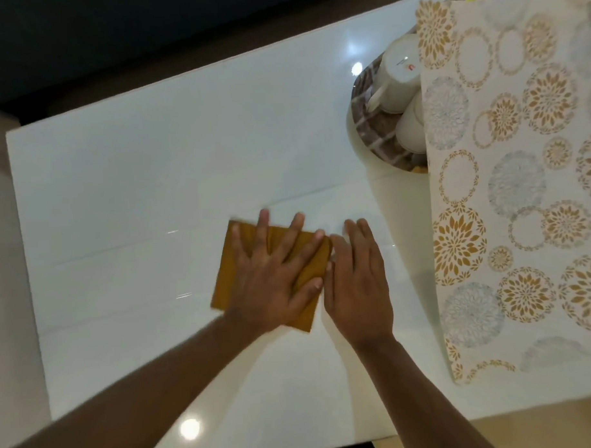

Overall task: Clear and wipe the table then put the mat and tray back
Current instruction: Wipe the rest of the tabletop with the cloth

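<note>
mustard cloth, glossy table, and a mat pushed only halfway off

mustard-brown cloth [242,276] lay folded flat on the white glossy table [134,169], near the front edge and left of centre. our left hand [272,275] pressed on it, palm down with the fingers spread wide. our right hand [356,282] rested flat on the bare tabletop just beside the cloth's right edge, fingers together, gripping nothing.

the patterned mat [520,182] was lying over the right end of the table, and its left edge covered part of the round tray [374,134], which carried upturned white cups [399,76].

we judged the wiping to be under way, with the right end not yet cleared. the chief risk lay there: a broad stroke to the right could run the cloth or our right hand into the mat's edge, ruck it up and drag it against the tray, and the cups could tip or slide. the surface looked slick, so a flat palm might also skate off the folded cloth. the table under mat and tray would stay unwiped unless both were lifted away.
</note>
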